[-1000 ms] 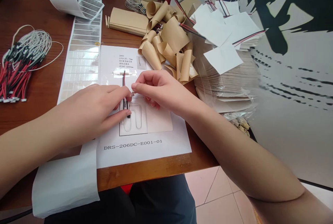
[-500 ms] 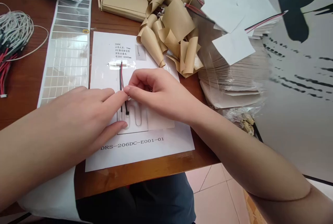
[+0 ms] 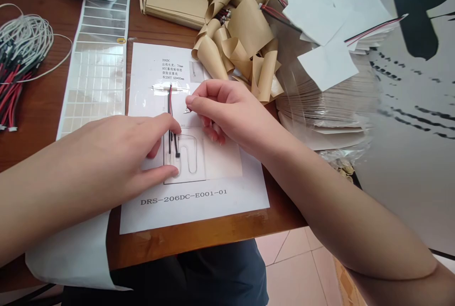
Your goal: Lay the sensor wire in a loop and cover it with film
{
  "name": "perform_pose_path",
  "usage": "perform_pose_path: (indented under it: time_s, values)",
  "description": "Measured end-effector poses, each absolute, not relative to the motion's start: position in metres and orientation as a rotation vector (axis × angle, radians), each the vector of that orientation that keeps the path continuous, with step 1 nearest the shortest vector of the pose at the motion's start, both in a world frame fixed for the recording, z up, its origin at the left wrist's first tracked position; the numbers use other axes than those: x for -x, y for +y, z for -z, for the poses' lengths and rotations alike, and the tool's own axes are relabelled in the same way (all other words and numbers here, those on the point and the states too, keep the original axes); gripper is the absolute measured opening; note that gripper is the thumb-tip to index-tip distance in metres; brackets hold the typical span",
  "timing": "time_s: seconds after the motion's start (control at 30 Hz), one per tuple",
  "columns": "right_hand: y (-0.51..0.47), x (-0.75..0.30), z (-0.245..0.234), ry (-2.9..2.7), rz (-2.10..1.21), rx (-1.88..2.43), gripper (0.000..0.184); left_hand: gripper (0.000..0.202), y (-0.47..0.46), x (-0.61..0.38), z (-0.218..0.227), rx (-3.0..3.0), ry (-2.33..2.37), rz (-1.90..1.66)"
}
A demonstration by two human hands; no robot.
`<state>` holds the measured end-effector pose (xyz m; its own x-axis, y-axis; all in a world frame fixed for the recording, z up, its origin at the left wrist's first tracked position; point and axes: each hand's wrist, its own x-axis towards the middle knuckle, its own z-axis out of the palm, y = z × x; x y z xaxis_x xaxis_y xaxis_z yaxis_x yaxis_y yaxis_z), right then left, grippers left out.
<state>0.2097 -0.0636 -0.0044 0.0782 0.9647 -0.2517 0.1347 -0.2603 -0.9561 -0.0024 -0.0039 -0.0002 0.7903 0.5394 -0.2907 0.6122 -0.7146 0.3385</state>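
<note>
On the table lies a printed sheet (image 3: 149, 220) marked DRS-206DC-E001-01. A thin white pad (image 3: 223, 159) rests on it, with a looped heating wire (image 3: 196, 154) showing on its left half. Black and red lead wires (image 3: 169, 107) run up from the pad toward the printed text. My left hand (image 3: 142, 145) spans the pad's left edge, thumb and forefinger apart, both fingertips touching down beside the leads. Just right of the leads, my right hand (image 3: 220, 107) pinches a tiny piece between thumb and forefinger; its kind is too small to tell.
A sheet of clear labels (image 3: 95, 69) runs along the left, beside a bundle of white and red wires (image 3: 24, 55). Rolled brown paper pieces (image 3: 249, 26) lie behind. Stacked white pads (image 3: 327, 112) stand at the right. The table's front edge (image 3: 213, 242) is near me.
My right hand has drawn away from my left fingertips, up and to the right, with a tiny piece in its pinch. My left forefinger and thumb stay beside the leads.
</note>
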Motion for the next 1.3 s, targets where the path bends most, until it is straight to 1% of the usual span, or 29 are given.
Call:
perform_pose_path:
  time_s: [0.13,0.27,0.57,0.7,0.97,1.3]
  values:
    - [-0.063,-0.211,0.007,-1.098,-1.280,1.519,0.033,0.055,-0.004,0.001,-0.001,-2.499,0.908,0.251]
    - [-0.062,-0.213,0.007,-1.057,-1.281,1.497,0.033,0.054,-0.004,-0.001,0.003,-2.479,0.948,0.191]
    - [-0.058,-0.217,0.002,-0.765,-1.406,1.382,0.026,0.049,-0.002,-0.001,0.001,-2.452,0.927,0.183]
    - [-0.057,-0.220,0.002,-0.724,-1.430,1.346,0.027,0.055,0.000,0.001,0.004,-2.454,0.903,0.179]
    - [-0.053,-0.222,-0.002,-0.651,-1.447,1.355,0.032,0.059,0.004,0.000,0.005,-2.478,0.878,0.196]
    - [-0.054,-0.223,-0.001,-0.630,-1.447,1.331,0.029,0.050,0.002,-0.001,0.000,-2.511,0.868,0.148]
